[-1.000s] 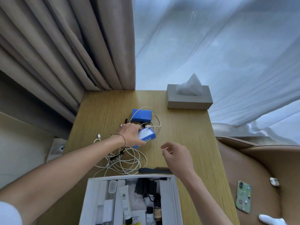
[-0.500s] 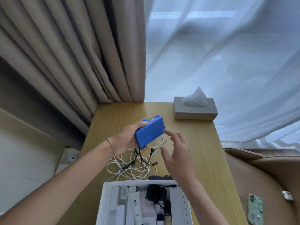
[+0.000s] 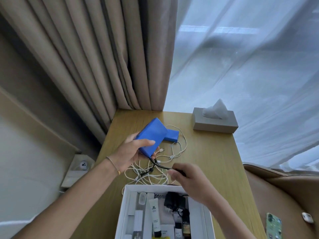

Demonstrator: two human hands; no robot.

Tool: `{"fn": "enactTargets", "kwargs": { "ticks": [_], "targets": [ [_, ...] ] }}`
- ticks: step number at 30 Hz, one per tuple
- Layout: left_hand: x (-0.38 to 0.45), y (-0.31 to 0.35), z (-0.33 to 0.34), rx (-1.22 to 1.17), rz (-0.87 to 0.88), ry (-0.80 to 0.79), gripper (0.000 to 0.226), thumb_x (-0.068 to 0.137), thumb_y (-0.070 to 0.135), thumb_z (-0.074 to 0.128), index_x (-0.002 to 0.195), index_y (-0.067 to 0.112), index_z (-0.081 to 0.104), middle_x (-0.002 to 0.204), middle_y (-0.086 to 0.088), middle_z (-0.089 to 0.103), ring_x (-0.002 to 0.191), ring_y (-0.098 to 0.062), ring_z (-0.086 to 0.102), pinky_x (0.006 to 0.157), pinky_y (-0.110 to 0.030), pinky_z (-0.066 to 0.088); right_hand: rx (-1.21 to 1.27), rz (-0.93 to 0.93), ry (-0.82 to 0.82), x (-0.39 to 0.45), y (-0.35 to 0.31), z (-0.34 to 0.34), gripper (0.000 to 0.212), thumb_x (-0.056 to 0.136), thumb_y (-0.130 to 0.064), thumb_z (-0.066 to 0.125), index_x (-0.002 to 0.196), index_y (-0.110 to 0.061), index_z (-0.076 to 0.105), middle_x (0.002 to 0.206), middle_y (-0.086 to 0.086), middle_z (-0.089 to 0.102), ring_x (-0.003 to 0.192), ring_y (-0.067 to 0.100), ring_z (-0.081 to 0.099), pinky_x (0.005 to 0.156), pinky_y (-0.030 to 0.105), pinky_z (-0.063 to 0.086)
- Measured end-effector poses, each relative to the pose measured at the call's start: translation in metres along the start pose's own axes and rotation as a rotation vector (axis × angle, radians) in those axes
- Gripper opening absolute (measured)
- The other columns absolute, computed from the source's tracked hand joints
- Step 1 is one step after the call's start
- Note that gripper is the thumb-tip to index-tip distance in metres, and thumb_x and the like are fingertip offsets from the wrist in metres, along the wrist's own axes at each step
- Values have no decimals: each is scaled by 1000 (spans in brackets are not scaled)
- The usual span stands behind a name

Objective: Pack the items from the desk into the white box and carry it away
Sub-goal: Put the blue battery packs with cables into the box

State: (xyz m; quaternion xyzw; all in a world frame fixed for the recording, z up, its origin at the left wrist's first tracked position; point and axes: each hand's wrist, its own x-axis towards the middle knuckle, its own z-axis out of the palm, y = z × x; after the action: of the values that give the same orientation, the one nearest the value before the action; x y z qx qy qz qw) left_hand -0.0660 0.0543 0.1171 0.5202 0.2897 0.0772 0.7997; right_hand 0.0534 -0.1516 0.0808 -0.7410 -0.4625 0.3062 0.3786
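Note:
My left hand holds a blue box tilted above the wooden desk. A black cable hangs from the box's lower end, and my right hand pinches that cable to the right. A second blue box lies on the desk behind the first. White cables lie in a loose tangle under both hands. The open white box sits at the desk's near edge and holds a black charger, a white tube and small bottles.
A grey tissue box stands at the desk's far right corner. Beige curtains and a sheer curtain hang behind. A brown chair on the right holds a green phone and an earbud case.
My left hand lifted the blue box off the desk and tilted it. My right hand moved from beside the box down to the black cable and took hold of it.

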Motion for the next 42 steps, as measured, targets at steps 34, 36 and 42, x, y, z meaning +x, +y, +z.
{"fn": "enactTargets", "kwargs": {
  "ticks": [34,36,42],
  "targets": [
    [-65,-149,-82,986,105,358,31,85,33,71,115,32,60,102,9,58,90,-10,61,68,-23,50,-900,78,-431,-60,33,98,61,60,-60,70,110,-25,65,66,-9,53,59,16,52,46,23,30],
    [-66,-157,-79,1009,54,299,41,86,37,71,123,29,57,108,6,56,92,-12,58,64,-20,45,-708,265,-684,-54,41,101,61,62,-61,78,107,-22,69,74,-5,63,66,17,57,50,26,37],
    [-95,-161,-43,1362,612,15,46,83,14,56,127,30,58,115,5,60,106,-11,55,80,-29,53,-263,669,-1106,-39,66,109,34,82,-35,79,96,-7,65,67,-1,47,54,13,38,52,24,30]
  ]
}}
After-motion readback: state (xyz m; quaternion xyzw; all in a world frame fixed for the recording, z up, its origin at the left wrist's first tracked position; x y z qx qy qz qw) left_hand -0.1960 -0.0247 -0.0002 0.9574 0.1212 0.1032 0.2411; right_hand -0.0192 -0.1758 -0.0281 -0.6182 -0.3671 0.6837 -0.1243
